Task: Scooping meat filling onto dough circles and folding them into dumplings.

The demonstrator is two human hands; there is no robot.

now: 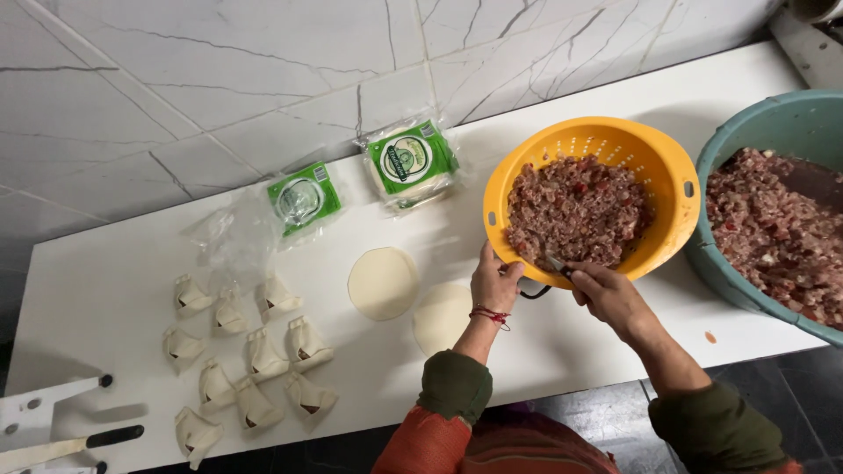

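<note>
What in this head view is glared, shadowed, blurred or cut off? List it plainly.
Head view: lighting soft and even, with a mild sheen on the marble wall; faint shadows lie under the orange colander and both forearms; the left hand and right hand look sharp, though the utensil between them is too small to make out; the teal tub is cut off at the right edge; straight table edges bow slightly.

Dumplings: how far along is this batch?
Done: about eleven folded dumplings lie on the white table. In hand: the left hand steadies the orange colander while the right hand digs a utensil into the filling. Left: two flat wrappers unfilled, one sealed wrapper pack, and a teal tub of more filling.
</note>
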